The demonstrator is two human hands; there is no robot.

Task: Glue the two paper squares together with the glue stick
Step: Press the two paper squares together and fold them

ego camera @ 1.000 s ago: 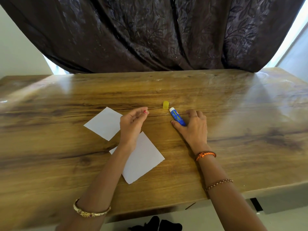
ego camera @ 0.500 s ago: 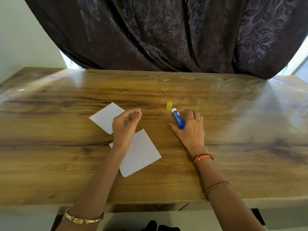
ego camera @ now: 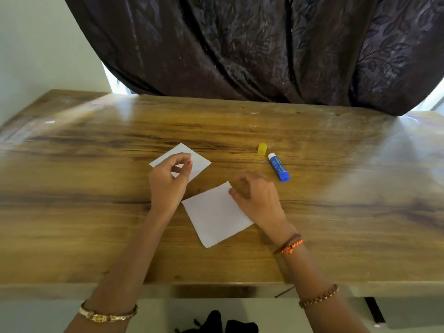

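Observation:
Two white paper squares lie flat on the wooden table [ego camera: 336,212]. The far paper square [ego camera: 201,161] is partly covered by my left hand [ego camera: 167,186], whose fingers are curled in a loose pinch above it; I see nothing gripped. The near paper square [ego camera: 213,217] lies in front of me, and the fingertips of my right hand [ego camera: 258,200] rest on its right edge with the fingers spread. The blue glue stick [ego camera: 278,167] lies uncapped on the table to the right of both hands, untouched. Its yellow cap [ego camera: 262,149] stands just beyond the stick's white tip.
A dark patterned curtain [ego camera: 252,49] hangs along the table's far edge. The table's front edge [ego camera: 216,288] runs close to my body. Bare wood stretches to the left and right of the papers.
My right hand left the glue stick and moved left to the near paper's edge. My left hand shifted up over the far paper. The camera view tilted and shifted.

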